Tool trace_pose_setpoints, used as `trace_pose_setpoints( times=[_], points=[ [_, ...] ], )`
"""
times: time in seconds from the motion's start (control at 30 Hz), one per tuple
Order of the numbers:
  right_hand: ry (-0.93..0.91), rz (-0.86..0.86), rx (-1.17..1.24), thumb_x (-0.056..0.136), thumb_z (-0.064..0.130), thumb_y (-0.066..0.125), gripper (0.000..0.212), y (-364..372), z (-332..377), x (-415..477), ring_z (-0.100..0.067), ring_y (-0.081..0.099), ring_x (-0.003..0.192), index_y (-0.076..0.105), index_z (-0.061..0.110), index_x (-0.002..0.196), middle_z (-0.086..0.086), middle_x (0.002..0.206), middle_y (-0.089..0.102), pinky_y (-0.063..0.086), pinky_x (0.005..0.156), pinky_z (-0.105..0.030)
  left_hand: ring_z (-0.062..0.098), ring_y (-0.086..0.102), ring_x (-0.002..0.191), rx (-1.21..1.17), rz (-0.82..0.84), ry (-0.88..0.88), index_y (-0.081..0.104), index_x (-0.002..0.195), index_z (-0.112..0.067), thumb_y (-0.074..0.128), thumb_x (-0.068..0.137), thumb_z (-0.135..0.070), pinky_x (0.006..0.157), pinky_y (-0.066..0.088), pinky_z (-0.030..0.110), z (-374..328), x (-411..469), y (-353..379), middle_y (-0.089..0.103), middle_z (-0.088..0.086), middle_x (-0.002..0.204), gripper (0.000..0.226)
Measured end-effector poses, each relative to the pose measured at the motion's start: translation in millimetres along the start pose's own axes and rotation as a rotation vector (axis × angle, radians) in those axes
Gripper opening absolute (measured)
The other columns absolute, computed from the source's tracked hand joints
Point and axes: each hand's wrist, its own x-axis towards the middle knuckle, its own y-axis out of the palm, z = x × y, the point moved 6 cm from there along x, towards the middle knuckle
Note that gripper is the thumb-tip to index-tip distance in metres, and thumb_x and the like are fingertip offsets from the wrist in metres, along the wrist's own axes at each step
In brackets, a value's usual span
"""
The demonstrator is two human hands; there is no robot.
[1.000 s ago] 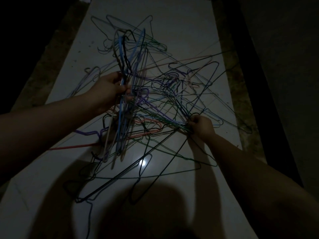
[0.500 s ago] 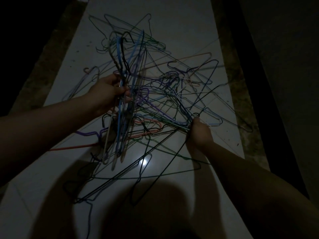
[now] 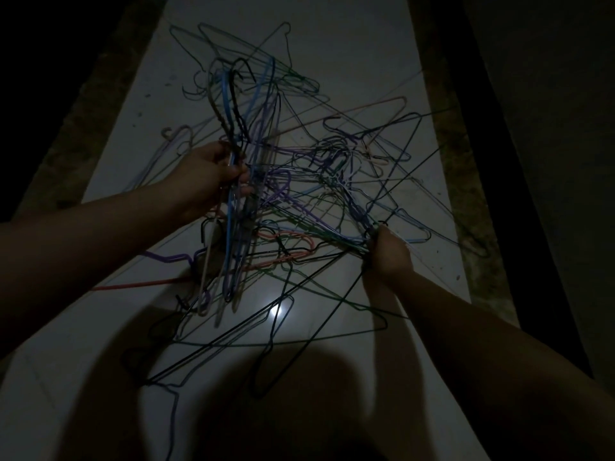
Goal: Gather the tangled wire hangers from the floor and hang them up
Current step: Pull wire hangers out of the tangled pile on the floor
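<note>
A tangled heap of wire hangers (image 3: pixel 309 181) in blue, purple, green, black and pink lies spread over the pale floor tiles (image 3: pixel 349 54). My left hand (image 3: pixel 203 178) grips an upright bundle of several hangers (image 3: pixel 233 134), mostly blue and black, held together at the left of the heap. At the heap's right edge my right hand (image 3: pixel 389 251) is curled round a cluster of hanger wires where green and dark ones meet. A red hanger (image 3: pixel 133 286) and a purple one (image 3: pixel 166 257) lie on the floor under my left forearm.
The scene is dim, lit by one spot reflecting off the tiles (image 3: pixel 276 309). A rough darker strip (image 3: pixel 466 181) and a black band (image 3: pixel 519 194) border the tiles on the right; a similar rough strip (image 3: pixel 86 108) runs along the left. My shadow covers the near floor.
My right hand has shifted slightly on the wires at the heap's right edge, turning more upright. The left hand keeps the same bundle, nearly still.
</note>
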Motion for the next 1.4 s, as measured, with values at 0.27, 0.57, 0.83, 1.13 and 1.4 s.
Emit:
trace_pose_setpoints(
  times=[0.27, 0.57, 0.83, 1.13, 1.4],
  points=[
    [-0.081, -0.322, 0.204, 0.092, 0.022, 0.056, 0.020, -23.5, 26.6, 9.5, -0.031, 0.059, 0.093, 0.060, 0.007, 0.104, -0.014, 0.100, 0.064, 0.045, 0.077, -0.036, 0.013, 0.055, 0.072, -0.012, -0.028, 0.002, 0.052, 0.091, -0.015, 0.040, 0.095, 0.008, 0.061, 0.058, 0.021, -2.3, 2.3, -10.2, 0.051, 0.004, 0.085, 0.026],
    [-0.391, 0.012, -0.004, 0.097, 0.028, 0.047, 0.026, 19.6, 112.2, 16.4, -0.032, 0.059, 0.092, 0.062, 0.007, 0.104, -0.015, 0.099, 0.066, 0.041, 0.073, -0.032, 0.012, 0.056, 0.070, 0.004, -0.088, 0.005, 0.051, 0.100, -0.009, 0.040, 0.095, 0.007, 0.057, 0.056, 0.019, 0.1, 1.9, -38.3, 0.051, 0.004, 0.082, 0.020],
    [-0.574, 0.040, -0.119, 0.095, 0.040, 0.050, 0.050, 32.4, 205.7, 24.5, -0.030, 0.045, 0.124, 0.045, 0.016, 0.138, -0.011, 0.136, 0.051, 0.039, 0.096, -0.039, 0.011, 0.054, 0.068, -0.045, -0.148, 0.035, 0.053, 0.086, -0.019, 0.040, 0.093, 0.010, 0.059, 0.055, 0.019, -6.5, 9.1, -93.8, 0.051, 0.001, 0.079, 0.033],
    [-0.841, 0.186, -0.395, 0.089, 0.044, 0.057, 0.027, 76.5, 243.0, 0.5, -0.025, 0.046, 0.117, 0.066, 0.030, 0.110, 0.002, 0.119, 0.061, 0.026, 0.096, -0.039, 0.008, 0.053, 0.063, -0.079, -0.216, 0.024, 0.051, 0.089, -0.015, 0.037, 0.094, 0.009, 0.060, 0.055, 0.019, 6.9, 14.5, -145.2, 0.049, 0.001, 0.077, 0.028],
    [-0.930, 0.160, -0.424, 0.091, 0.033, 0.057, 0.027, 81.6, 246.4, -4.8, -0.025, 0.054, 0.106, 0.065, 0.018, 0.113, -0.006, 0.113, 0.060, 0.036, 0.087, -0.031, 0.008, 0.051, 0.065, -0.114, -0.231, 0.015, 0.048, 0.085, -0.016, 0.040, 0.096, 0.004, 0.058, 0.054, 0.017, 9.1, 14.8, -169.5, 0.047, 0.001, 0.077, 0.024]
  ],
)
